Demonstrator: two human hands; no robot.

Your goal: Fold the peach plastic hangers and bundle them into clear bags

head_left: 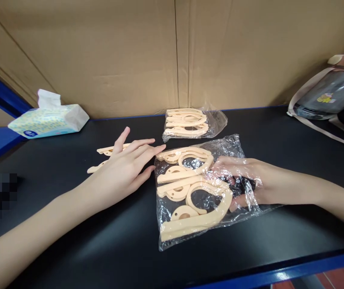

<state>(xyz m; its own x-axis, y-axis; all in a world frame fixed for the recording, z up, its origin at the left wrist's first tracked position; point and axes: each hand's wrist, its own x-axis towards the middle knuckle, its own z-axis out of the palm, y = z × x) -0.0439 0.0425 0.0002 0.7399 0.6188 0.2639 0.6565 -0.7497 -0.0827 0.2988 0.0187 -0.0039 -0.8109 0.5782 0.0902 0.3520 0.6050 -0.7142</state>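
A clear plastic bag [229,146] lies flat in front of me with two cream folding hangers [202,226] side by side in it. My right hand [250,180] reaches into the bag's right end, fingers and thumb curled against the hangers' near ends; glare on the film partly hides the fingertips. Palm down, my left hand [132,162] has its fingers spread, with fingertips at the bag's left edge and nothing held. Beneath and behind the left hand lie more cream hanger pieces [95,168], partly covered by it.
Another bagged set of hangers [187,120] lies farther back on the black tabletop [114,249]. A tissue pack [51,120] stands at back left. At right is a clear bottle with a strap [325,94]. Cardboard [114,60] closes off the back.
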